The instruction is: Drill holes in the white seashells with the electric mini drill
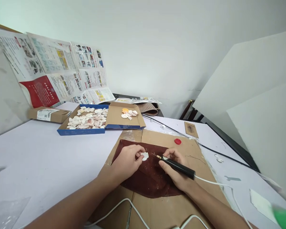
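Between the thumb and fingers of my left hand point(126, 159) is a small white seashell point(145, 156), pinched by its edge. My right hand point(175, 165) grips a black corded rotary tool point(178, 167) like a pen, its thin bit pointing left toward the shell with a small gap between them. Both hands are above a dark red cloth point(147, 181), which is dusted with pale specks. The cloth lies on a flattened cardboard sheet point(193, 149). A white cord point(212, 182) runs from the tool's rear end off to the right.
Behind my left hand, a blue-edged cardboard box point(81, 131) holds many shells, and its opened lid point(113, 119) carries several more with an orange one. A red round lid point(177, 141) sits on the cardboard. A brown parcel point(50, 114) stands at the left; a black cable point(225, 156) crosses the right.
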`<state>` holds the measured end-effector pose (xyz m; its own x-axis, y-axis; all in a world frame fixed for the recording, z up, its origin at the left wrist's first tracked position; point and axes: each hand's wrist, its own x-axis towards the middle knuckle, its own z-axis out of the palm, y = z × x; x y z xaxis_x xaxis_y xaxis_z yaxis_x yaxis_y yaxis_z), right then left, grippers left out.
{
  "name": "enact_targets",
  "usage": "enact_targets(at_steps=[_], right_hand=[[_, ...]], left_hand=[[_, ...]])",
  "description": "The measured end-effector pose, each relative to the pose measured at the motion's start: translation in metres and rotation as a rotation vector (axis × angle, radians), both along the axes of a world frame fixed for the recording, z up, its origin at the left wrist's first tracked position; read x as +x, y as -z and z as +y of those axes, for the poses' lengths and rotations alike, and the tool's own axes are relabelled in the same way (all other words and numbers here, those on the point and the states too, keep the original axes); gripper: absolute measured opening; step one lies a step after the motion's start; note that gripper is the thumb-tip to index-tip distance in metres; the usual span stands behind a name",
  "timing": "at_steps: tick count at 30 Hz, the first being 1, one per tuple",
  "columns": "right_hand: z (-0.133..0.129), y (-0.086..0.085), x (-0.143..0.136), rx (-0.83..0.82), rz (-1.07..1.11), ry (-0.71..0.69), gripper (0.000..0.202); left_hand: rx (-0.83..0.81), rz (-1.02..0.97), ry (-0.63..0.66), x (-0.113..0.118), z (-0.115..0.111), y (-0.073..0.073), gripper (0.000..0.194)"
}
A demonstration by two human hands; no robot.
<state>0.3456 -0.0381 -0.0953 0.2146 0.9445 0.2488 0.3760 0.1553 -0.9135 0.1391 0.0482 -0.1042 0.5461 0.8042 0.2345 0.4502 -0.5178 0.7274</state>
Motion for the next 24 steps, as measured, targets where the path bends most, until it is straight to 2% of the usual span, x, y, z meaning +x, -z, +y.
enact_targets(at_steps=[2,5,7,9,11,12,14,16,18,20,22,24], right_hand=[[0.0,0.004,0.001,0.001,0.021,0.0,0.033],[0.001,-0.001,0.007,0.013,0.086,0.065,0.036],[-0.004,-0.011,0.02,0.018,0.034,0.069,0.045],[-0.017,-0.024,0.04,-0.007,-0.105,0.019,0.041],[-0.037,-0.035,0.061,-0.042,-0.323,-0.137,0.027],[-0.047,-0.037,0.07,0.004,-0.395,-0.168,0.023],[-0.064,-0.034,0.081,0.038,-0.492,-0.319,0.013],[-0.073,-0.025,0.083,0.069,-0.6,-0.402,0.014],[-0.076,-0.019,0.079,0.142,-0.654,-0.388,0.018],[-0.077,-0.019,0.074,0.153,-0.678,-0.353,0.023],[-0.08,-0.026,0.07,0.066,-0.693,-0.377,0.023],[-0.088,-0.033,0.069,-0.011,-0.694,-0.343,0.024]], left_hand=[[0.156,0.03,0.028,-0.003,0.001,0.0,0.02],[0.344,0.092,0.017,-0.017,0.003,-0.013,0.019],[0.34,0.136,0.022,-0.036,0.0,-0.026,0.014],[0.278,0.226,0.143,-0.063,-0.006,-0.033,0.017],[0.291,0.286,0.201,-0.092,-0.013,-0.031,0.018],[0.314,0.293,0.231,-0.105,-0.016,-0.026,0.018],[0.354,0.276,0.28,-0.124,-0.02,-0.012,0.022],[0.413,0.26,0.298,-0.13,-0.02,0.001,0.025],[0.505,0.254,0.305,-0.128,-0.018,0.007,0.025],[0.602,0.249,0.297,-0.125,-0.016,0.006,0.026],[0.666,0.25,0.283,-0.125,-0.017,-0.001,0.025],[0.666,0.283,0.295,-0.13,-0.024,-0.009,0.026]])
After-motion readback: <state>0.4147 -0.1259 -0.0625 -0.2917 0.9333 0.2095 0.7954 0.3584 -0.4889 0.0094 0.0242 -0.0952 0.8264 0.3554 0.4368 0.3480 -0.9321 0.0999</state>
